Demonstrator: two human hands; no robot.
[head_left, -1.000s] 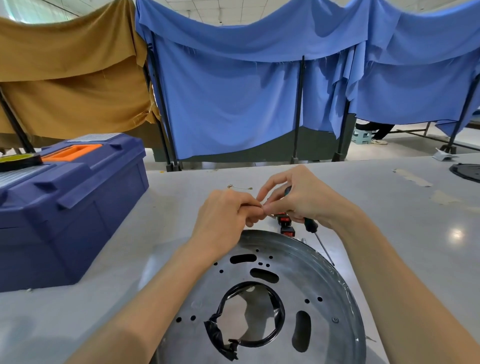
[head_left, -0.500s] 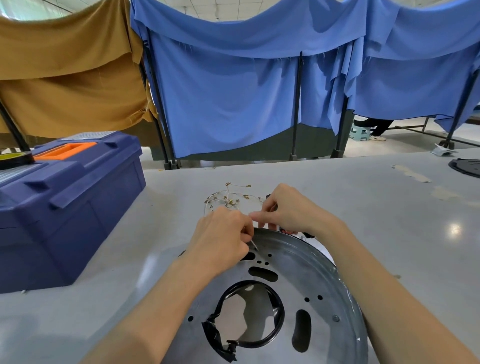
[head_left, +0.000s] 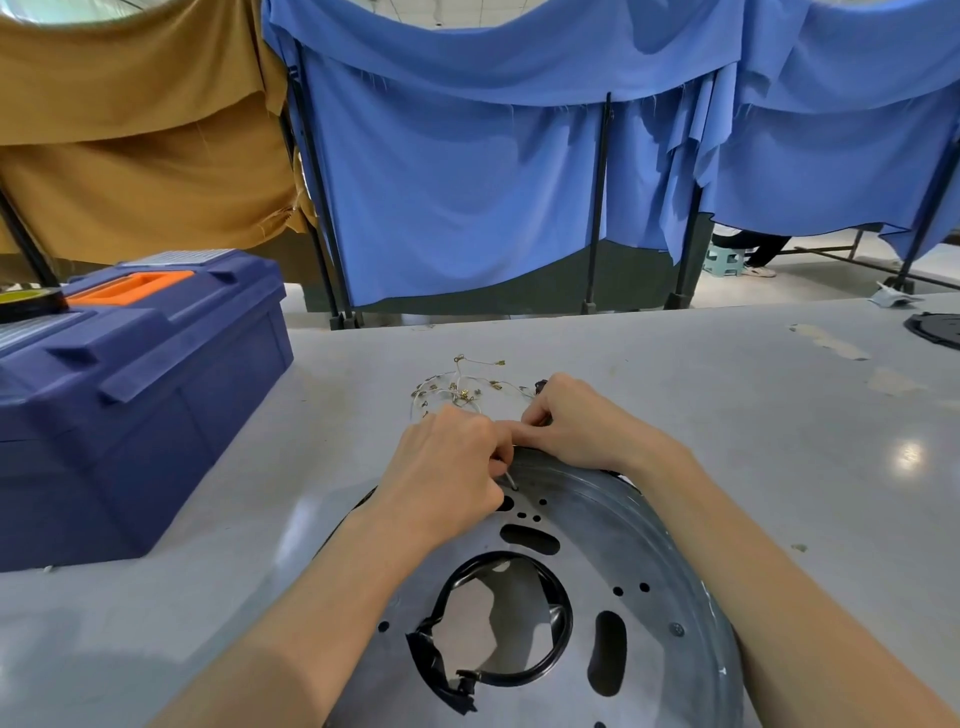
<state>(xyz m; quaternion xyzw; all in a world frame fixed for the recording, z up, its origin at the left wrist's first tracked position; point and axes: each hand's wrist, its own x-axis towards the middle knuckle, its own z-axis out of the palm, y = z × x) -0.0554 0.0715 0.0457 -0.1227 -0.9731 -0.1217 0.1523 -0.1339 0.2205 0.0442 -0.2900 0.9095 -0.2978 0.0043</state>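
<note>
At twelve o'clock on the metal disc (head_left: 649, 545), the left hand (head_left: 447, 467) has its grip pinched on a thin pin (head_left: 511, 481), tip-down by the rim, while the right hand (head_left: 576, 421) beside it curls its grip, seemingly round a dark tool (head_left: 540, 386).

Bright, even light falls from overhead. Well to the right of the right grip (head_left: 582, 423), a round glare spot (head_left: 909, 454) sits on the grey bench (head_left: 727, 395). Soft shadows lie on the bench left of the left grip (head_left: 449, 467) and beneath the forearms. The metal disc (head_left: 649, 561) below the grips shines dully. Focus is sharp throughout. The wide lens bows the blue cloth (head_left: 467, 182) beyond the grips towards the edges.
</note>
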